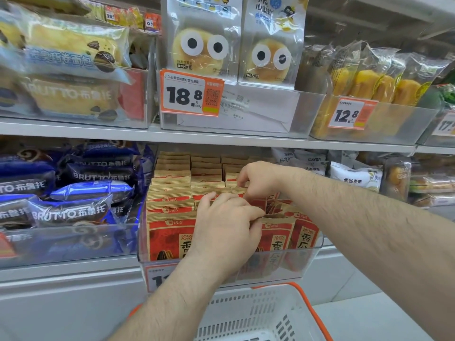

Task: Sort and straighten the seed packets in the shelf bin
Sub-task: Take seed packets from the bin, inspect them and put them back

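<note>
Red and tan seed packets point(170, 230) stand in rows inside a clear plastic shelf bin point(305, 259) on the lower shelf. The left row stands straight; the packets at the front right point(304, 233) lean at angles. My left hand point(226, 222) is over the middle row, its fingers curled on the top edge of a front packet point(278, 232). My right hand point(261, 179) reaches in from the right behind it, its fingertips pinching the tops of packets further back. Both hands hide the middle packets.
A white basket with orange handles point(258, 313) hangs below the bin. Blue bread wrappers point(73, 193) fill the bin to the left, white bags point(354, 175) the one to the right. An upper shelf with bread packs and price tags point(192, 94) is above.
</note>
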`<state>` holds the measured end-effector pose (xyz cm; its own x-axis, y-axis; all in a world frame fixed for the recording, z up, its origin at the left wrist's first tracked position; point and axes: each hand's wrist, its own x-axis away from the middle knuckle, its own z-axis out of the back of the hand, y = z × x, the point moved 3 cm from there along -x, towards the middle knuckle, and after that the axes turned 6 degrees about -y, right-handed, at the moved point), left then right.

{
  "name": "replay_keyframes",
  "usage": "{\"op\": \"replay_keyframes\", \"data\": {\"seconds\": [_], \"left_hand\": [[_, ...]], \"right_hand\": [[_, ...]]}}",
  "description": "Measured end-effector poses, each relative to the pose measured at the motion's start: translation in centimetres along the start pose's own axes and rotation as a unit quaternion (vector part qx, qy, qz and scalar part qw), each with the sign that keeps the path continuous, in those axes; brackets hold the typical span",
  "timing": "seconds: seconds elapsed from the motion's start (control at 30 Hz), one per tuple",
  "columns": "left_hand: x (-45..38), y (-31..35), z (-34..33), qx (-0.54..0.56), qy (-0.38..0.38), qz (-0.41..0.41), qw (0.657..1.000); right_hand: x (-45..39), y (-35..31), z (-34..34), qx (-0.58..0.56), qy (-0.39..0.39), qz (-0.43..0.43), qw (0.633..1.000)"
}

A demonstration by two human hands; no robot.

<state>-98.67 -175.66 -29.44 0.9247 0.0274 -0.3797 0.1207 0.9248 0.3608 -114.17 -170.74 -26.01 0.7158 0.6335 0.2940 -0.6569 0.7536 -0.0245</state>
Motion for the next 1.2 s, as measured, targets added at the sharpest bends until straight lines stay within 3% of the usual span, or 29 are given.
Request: {"op": "replay_keyframes", "data": {"seconds": [0.13,0.47,0.63,0.8,0.87,1.0,1.2], "left_hand": [[0.1,-0.2,-0.2,0.004,0.019,-0.007,1.0],[0.4,-0.2,0.3,0.002,-0.028,0.004,1.0],[0.4,-0.1,0.5,-0.005,-0.049,0.012,0.999],[0.5,0.0,0.8,-0.007,-0.048,0.024,0.999],[0.6,0.0,0.9,-0.007,-0.045,0.038,0.998],[0.9,0.0,0.9,-0.002,-0.022,0.049,0.999],[0.8,0.3,0.8,-0.002,-0.017,0.043,0.999]], "right_hand": [[-0.7,0.2,-0.4,-0.001,-0.016,-0.011,1.0],[-1.0,0.0,-0.4,0.02,0.018,-0.036,0.999],[2.1,-0.1,1.7,-0.076,0.111,0.031,0.99],[5.7,-0.7,0.9,-0.096,-0.087,0.038,0.991],[6.1,-0.2,0.0,-0.092,-0.119,0.02,0.988],[6.3,0.3,-0.9,-0.03,-0.073,0.003,0.997],[7.3,0.8,0.2,-0.066,0.124,-0.013,0.99]]}}
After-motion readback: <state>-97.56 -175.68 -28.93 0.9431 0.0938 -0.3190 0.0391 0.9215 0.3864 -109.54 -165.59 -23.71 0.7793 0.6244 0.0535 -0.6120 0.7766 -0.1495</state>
